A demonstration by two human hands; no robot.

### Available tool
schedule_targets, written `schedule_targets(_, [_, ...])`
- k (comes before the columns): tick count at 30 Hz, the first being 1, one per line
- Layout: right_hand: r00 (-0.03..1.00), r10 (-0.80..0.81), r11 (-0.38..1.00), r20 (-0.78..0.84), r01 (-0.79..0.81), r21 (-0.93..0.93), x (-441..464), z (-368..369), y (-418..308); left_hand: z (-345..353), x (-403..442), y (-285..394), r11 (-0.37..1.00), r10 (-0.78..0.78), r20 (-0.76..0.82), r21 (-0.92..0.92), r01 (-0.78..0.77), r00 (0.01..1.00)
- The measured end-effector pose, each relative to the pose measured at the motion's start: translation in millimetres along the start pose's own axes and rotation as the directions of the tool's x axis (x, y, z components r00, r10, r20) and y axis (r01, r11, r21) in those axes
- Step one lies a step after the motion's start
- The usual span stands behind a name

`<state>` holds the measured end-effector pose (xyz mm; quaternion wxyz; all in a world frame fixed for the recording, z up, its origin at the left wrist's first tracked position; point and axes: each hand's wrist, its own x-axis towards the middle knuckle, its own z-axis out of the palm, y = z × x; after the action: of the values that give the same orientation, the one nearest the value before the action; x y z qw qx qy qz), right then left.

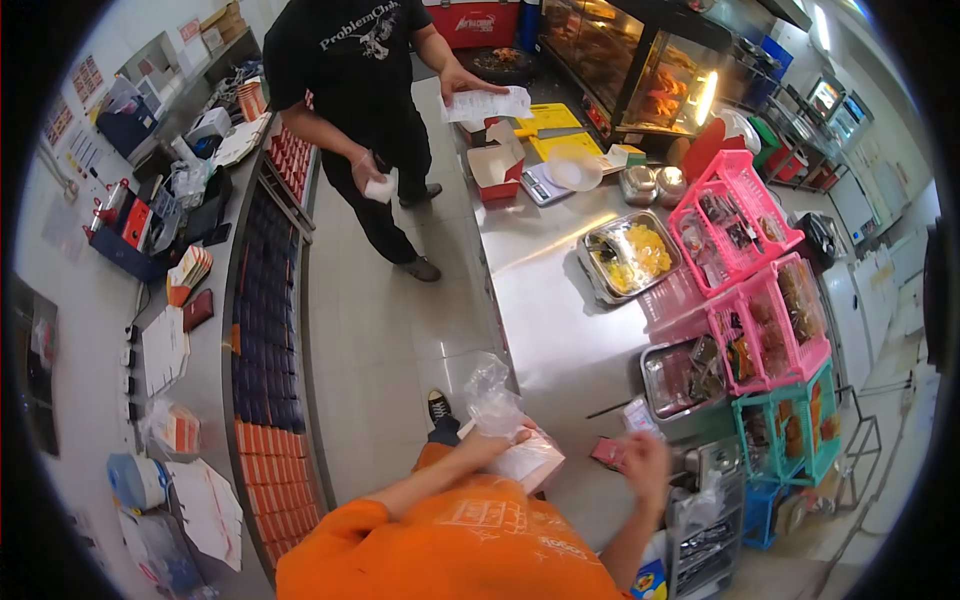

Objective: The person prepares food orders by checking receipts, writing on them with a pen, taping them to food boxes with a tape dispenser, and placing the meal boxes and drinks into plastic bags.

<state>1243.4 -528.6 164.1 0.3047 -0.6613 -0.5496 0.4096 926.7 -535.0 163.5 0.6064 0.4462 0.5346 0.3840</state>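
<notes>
Clear plastic bag [490,393] and pale box [532,460] at the edge of a steel counter [540,310].
The left hand [494,447] has its fingers closed on the bag, against the box; the right hand [646,465] — blurred, so its finger state cannot be told — appears beside a red packet [606,453], near a metal tray [672,376].

View from 1 camera, worn on my head and facing forward and down. My orange shirt [440,545] lies nearest, at the lower edge; my left hand [488,448] and right hand [646,464] sit just beyond. The glass display cabinet [630,65] stands farther off. Wide, curved field, dark-rimmed.
</notes>
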Motion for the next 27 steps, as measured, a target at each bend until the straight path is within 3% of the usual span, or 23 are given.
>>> schedule_targets(1, [0.980,-0.149,0.987,0.133,0.155,-0.034,4.1,53.4,-50.1,-13.8,6.7,-6.3,0.995,0.097,0.036,0.021,-0.098,0.995])
schedule_targets(2, [0.968,-0.165,0.984,0.190,0.147,0.101,5.9,97.1,-98.1,-26.3,8.3,-7.7,0.992,0.120,0.015,-0.035,-0.119,0.993])
schedule_targets(4, [0.946,-0.200,0.977,0.255,0.173,0.126,16.1,159.1,-140.7,-53.7,12.9,-10.7,0.976,0.160,-0.031,-0.147,-0.163,0.987])
schedule_targets(7, [0.889,-0.134,0.977,0.438,0.194,-0.094,42.5,202.0,-179.9,-114.5,27.3,-22.8,0.923,0.366,-0.094,0.169,-0.347,0.926])
schedule_targets(10, [0.814,-0.128,0.951,0.566,0.263,-0.163,61.1,241.3,-223.5,-166.2,21.2,-11.5,0.995,0.079,-0.155,-0.049,-0.087,0.985])
schedule_targets(13, [0.740,-0.300,0.871,0.602,0.470,-0.143,73.4,290.5,-227.5,-206.3,19.7,-24.8,0.992,0.006,-0.259,-0.123,-0.039,0.966])
schedule_targets(14, [0.693,-0.242,0.820,0.679,0.520,-0.239,77.2,301.9,-238.7,-218.2,17.9,-24.4,0.995,0.009,-0.297,-0.097,-0.040,0.955])
schedule_targets(16, [0.687,-0.249,0.836,0.682,0.509,-0.207,82.7,322.4,-250.5,-240.0,14.2,-18.6,0.998,0.025,-0.371,-0.039,-0.043,0.928])
schedule_targets(19, [0.691,-0.246,0.884,0.679,0.447,-0.135,97.6,340.3,-258.2,-262.3,13.3,-7.6,0.987,-0.156,-0.495,-0.121,0.109,0.855])
schedule_targets(20, [0.694,-0.244,0.901,0.678,0.420,-0.106,104.5,343.5,-259.3,-267.5,15.8,-18.1,0.983,-0.140,-0.515,-0.173,0.058,0.846])
schedule_targets(22, [0.600,-0.317,0.862,0.734,0.505,-0.041,119.9,347.5,-262.4,-278.1,24.9,-32.9,0.963,-0.109,-0.558,-0.264,-0.052,0.823])
schedule_targets(26, [0.440,-0.286,0.842,0.851,0.539,0.004,143.4,372.7,-266.6,-298.6,36.2,-2.6,0.995,-0.051,-0.521,-0.099,0.000,0.852])
schedule_targets(27, [0.493,-0.297,0.878,0.818,0.478,0.030,148.4,379.0,-270.8,-303.6,42.7,1.9,0.999,-0.001,-0.515,-0.034,-0.019,0.857])
